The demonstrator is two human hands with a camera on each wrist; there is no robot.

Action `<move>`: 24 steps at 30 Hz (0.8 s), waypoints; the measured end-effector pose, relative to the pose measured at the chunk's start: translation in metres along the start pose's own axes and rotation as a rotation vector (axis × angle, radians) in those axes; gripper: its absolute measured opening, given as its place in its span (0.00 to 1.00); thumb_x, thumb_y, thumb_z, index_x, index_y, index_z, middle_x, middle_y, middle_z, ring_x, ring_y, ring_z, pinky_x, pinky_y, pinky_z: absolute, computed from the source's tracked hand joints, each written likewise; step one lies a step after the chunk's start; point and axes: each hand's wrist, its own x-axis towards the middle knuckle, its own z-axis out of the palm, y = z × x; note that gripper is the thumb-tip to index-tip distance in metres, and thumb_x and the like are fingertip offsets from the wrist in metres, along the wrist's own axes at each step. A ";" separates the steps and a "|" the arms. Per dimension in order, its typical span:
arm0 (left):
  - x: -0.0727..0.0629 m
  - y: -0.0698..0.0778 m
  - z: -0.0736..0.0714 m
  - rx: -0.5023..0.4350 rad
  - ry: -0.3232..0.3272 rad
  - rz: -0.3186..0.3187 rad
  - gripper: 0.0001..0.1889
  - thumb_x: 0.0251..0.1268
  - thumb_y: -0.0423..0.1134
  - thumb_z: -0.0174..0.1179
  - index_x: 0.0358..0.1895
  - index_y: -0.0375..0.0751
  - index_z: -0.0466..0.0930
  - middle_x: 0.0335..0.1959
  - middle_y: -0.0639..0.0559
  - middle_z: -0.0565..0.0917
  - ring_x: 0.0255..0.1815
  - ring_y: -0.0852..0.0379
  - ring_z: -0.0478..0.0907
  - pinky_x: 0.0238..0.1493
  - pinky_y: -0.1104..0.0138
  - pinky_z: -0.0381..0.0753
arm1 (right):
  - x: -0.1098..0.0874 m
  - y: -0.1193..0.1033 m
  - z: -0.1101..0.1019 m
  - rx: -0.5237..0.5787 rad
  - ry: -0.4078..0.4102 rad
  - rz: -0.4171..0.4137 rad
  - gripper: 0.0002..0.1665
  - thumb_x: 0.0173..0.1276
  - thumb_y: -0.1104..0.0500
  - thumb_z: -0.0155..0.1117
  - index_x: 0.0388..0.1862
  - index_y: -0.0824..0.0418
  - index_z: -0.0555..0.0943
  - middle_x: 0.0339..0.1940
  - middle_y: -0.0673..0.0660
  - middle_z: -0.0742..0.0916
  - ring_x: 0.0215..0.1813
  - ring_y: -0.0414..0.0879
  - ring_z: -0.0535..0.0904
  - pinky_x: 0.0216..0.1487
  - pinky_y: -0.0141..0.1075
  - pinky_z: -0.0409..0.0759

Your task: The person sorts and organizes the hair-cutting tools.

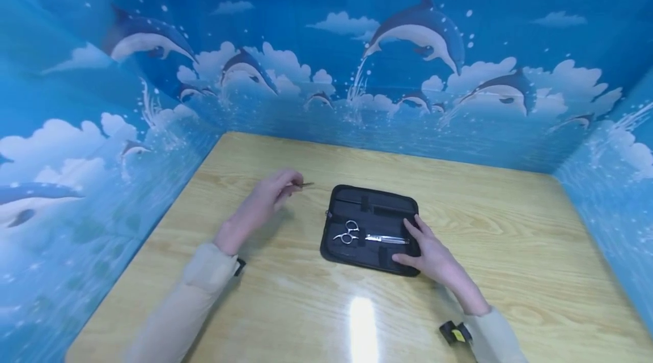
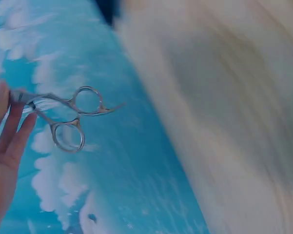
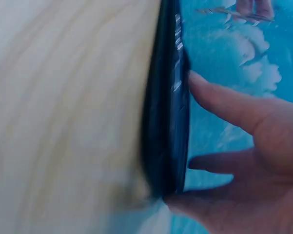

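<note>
My left hand (image 1: 261, 199) is raised over the table, left of an unfolded black case, and pinches a pair of silver scissors (image 2: 48, 96) by the blade end. Both finger rings and the curved finger rest point away from the fingers in the left wrist view. The black zip case (image 1: 352, 252) lies flat with its inside up. A second pair of silver scissors (image 1: 385, 239) sits in it under a dark strap. My right hand (image 1: 433, 258) rests with spread fingers on the case's right end; the fingertips (image 3: 197, 80) touch its surface.
The wood-grain table (image 1: 275, 306) extends around the case. Blue dolphin-print sheeting (image 1: 285, 68) stands along the back and both sides. A bright light reflection (image 1: 363, 329) shows on the tabletop in front of the case.
</note>
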 end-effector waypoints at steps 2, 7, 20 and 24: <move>0.006 0.012 -0.002 -0.093 0.153 -0.054 0.09 0.63 0.25 0.66 0.45 0.33 0.81 0.40 0.44 0.86 0.40 0.52 0.85 0.43 0.68 0.87 | 0.000 -0.009 -0.003 0.006 0.063 -0.024 0.52 0.69 0.45 0.70 0.81 0.65 0.56 0.82 0.73 0.51 0.77 0.75 0.52 0.67 0.72 0.63; 0.019 0.043 -0.006 -0.467 0.392 -0.258 0.09 0.61 0.23 0.67 0.44 0.25 0.83 0.41 0.36 0.86 0.40 0.53 0.87 0.46 0.68 0.87 | 0.001 -0.041 -0.003 0.184 0.189 -0.170 0.43 0.73 0.49 0.66 0.80 0.60 0.61 0.80 0.67 0.62 0.76 0.68 0.62 0.70 0.63 0.68; 0.018 0.085 0.045 -1.297 0.681 -0.840 0.05 0.73 0.26 0.56 0.47 0.30 0.72 0.42 0.46 0.80 0.46 0.53 0.86 0.57 0.62 0.84 | 0.010 -0.094 0.037 1.147 0.148 -0.236 0.32 0.85 0.50 0.43 0.81 0.62 0.58 0.70 0.71 0.76 0.70 0.56 0.75 0.65 0.39 0.78; 0.008 0.089 0.061 -1.411 0.749 -0.953 0.04 0.75 0.26 0.54 0.40 0.37 0.70 0.40 0.46 0.81 0.44 0.55 0.85 0.55 0.65 0.85 | 0.011 -0.096 0.045 1.213 0.190 -0.167 0.29 0.84 0.53 0.47 0.77 0.65 0.64 0.66 0.71 0.79 0.64 0.51 0.81 0.62 0.39 0.81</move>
